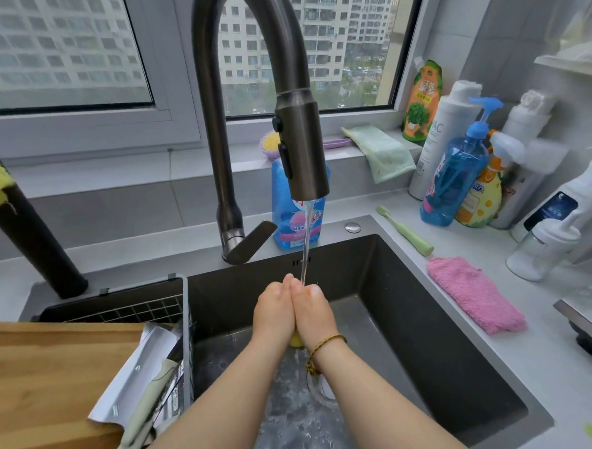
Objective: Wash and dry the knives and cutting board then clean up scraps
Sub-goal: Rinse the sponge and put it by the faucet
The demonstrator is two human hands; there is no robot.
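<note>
Both hands meet under the running tap (301, 155): left hand (273, 314) and right hand (312, 314) press palm to palm, fingers straight, probably rinsing. Something yellow (296, 341) peeks out below them; whether they hold it, I cannot tell. At left, the cutting board (39, 392) lies over the dark sink (430, 320), a cleaver (137, 370) leaning in the rack (186, 316) beside it, likely draining. A pink cloth (473, 294) lies on the grey counter (535, 366) below a window (55, 48).

Both forearms are bare. A thin braided yellow-brown bracelet (323, 345) circles the right wrist, with a small golden charm (311, 368) hanging from it.
</note>
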